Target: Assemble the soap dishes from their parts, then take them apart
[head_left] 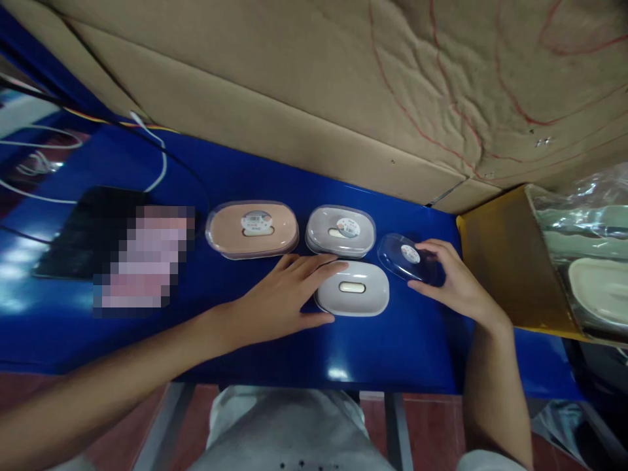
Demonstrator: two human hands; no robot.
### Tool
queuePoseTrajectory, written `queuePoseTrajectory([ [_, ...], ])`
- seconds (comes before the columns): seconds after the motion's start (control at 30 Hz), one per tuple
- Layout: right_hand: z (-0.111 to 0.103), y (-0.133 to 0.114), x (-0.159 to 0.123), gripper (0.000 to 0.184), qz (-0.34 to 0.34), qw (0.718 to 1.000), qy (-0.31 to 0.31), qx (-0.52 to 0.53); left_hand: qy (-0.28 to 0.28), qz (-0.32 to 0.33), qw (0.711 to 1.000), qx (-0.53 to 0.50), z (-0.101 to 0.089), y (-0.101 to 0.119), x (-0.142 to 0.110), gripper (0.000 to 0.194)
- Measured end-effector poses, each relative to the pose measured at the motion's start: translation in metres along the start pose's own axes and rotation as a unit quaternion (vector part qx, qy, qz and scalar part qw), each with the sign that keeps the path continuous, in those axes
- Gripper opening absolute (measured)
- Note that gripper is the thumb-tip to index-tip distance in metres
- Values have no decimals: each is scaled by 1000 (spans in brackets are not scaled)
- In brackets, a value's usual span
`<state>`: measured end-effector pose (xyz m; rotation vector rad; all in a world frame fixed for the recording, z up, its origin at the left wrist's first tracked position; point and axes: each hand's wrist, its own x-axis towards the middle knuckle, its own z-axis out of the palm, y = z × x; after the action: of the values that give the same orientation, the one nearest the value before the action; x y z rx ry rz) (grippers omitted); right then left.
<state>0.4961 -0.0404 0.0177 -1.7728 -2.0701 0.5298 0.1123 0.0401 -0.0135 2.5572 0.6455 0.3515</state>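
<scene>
A white oval box [353, 302] with a small cream slot piece in its top lies on the blue table. My left hand [294, 288] is closed round the left end of this box, fingers at the far edge and thumb at the near edge. To the right, my right hand [454, 281] grips a clear plastic cover [400, 261] with a round sticker, between thumb and fingers. Just beyond the white box sits a light grey oval box [318, 230] under a clear cover with a sticker. A peach oval box [228, 229], covered likewise, stands to its left.
An open cardboard box [515, 261] at the right holds plastic-wrapped pale green and cream pieces. Cardboard [294, 85] walls the back of the blue table [304, 360]. A dark flat device [78, 235], a blurred-out patch and white cables [164, 163] are at the left.
</scene>
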Motion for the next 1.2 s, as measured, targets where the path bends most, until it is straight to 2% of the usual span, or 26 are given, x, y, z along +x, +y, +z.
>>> queuePoseTrajectory([
  [0.13,-13,-22,-8,63,-37,995,-66,66,-8,-18,999,-42,-1,1,1,88],
  [0.2,-7,-37,-8,65,-62,990,-95,82,-7,-18,998,-55,1,0,1,93],
  [0.33,20,-61,-5,69,-77,986,-127,74,-5,-13,997,-73,3,0,2,95],
  [0.47,39,-70,-4,71,-88,988,-116,52,0,-11,997,-80,5,0,2,93],
  [0.63,48,-73,-5,70,-113,989,-87,30,2,-12,996,-85,5,-1,3,91],
  [0.8,52,-79,-4,68,-144,988,-53,10,-1,-14,996,-93,6,-5,2,93],
  [1.07,50,-81,-5,68,-167,985,-50,-15,-13,-7,996,-87,5,-5,1,86],
  [1.2,50,-81,-5,66,-156,986,-58,-18,-12,1,998,-58,4,-4,2,81],
])
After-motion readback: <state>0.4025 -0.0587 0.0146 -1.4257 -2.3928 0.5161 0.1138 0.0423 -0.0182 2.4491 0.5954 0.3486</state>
